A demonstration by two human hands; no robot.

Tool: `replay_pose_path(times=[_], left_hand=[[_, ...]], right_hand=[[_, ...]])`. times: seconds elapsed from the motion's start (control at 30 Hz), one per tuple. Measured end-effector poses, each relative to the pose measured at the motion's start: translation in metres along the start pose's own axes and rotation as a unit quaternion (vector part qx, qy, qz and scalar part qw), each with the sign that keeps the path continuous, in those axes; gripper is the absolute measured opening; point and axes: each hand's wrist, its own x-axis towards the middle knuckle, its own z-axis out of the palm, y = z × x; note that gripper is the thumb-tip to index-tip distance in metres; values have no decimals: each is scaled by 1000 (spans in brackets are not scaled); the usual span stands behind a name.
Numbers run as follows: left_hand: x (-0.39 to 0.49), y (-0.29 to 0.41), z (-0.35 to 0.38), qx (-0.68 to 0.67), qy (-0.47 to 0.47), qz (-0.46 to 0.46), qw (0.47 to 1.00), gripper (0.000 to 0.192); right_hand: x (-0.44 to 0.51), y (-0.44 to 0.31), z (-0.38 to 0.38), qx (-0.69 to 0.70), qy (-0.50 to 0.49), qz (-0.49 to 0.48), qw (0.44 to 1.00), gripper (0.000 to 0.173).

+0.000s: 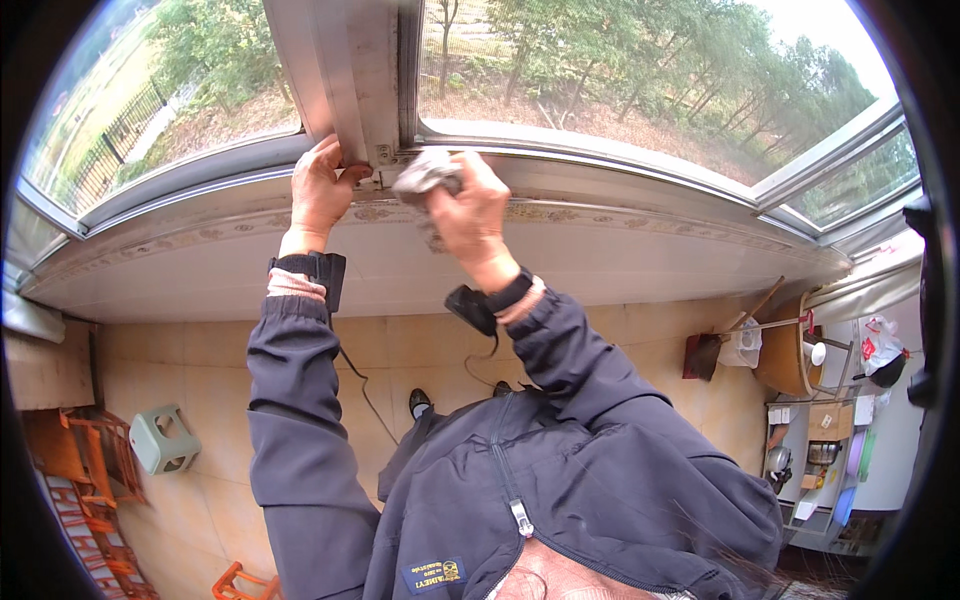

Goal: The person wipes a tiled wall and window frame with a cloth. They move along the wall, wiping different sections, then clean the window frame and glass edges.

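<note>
My left hand rests with its fingers around the lower end of the metal window mullion, apparently bracing on it. In my right hand is a bunched grey cloth, blurred at its edge, against the lower window frame just right of the mullion. Below both hands runs the window sill with a patterned border strip. The sliding window sash stands to the right, its glass showing trees outside.
A broom and a white bin stand at right, near a round wooden table and a kitchen shelf. On the tiled floor are a green plastic stool and orange wooden chairs. Cables hang from wrist-worn devices.
</note>
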Motion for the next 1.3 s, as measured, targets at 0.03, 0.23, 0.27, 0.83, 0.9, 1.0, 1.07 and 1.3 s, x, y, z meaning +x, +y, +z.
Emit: replay_pose_path(times=[0.03, 0.23, 0.27, 0.83, 0.9, 1.0, 1.07, 1.3], left_hand=[[1, -1, 1, -14, 5, -5, 1000, 26], [-2, -3, 4, -62, 13, -30, 998, 24], [-2, -3, 4, -64, 11, -34, 997, 24], [-1, 0, 0, -25, 10, 22, 999, 25], [-1, 0, 1, -27, -1, -20, 999, 26], [-1, -1, 2, -54, -4, -34, 998, 28], [-1, -2, 2, -57, -7, -37, 998, 28], [-2, -3, 2, -20, -3, -6, 1000, 27]], right_hand=[[-1, 1, -8, 92, 9, 63, 994, 14], [-26, 1, -19, 493, -32, 560, 665, 26], [-28, 0, -10, 503, -36, 544, 671, 26], [-20, 18, 7, 436, 36, 489, 754, 20], [-22, 17, 25, 412, 21, 483, 772, 21], [-23, 10, 49, 387, -25, 460, 798, 23], [-22, 9, 45, 393, -6, 476, 786, 20], [-18, 16, 7, 493, -7, 502, 711, 18]])
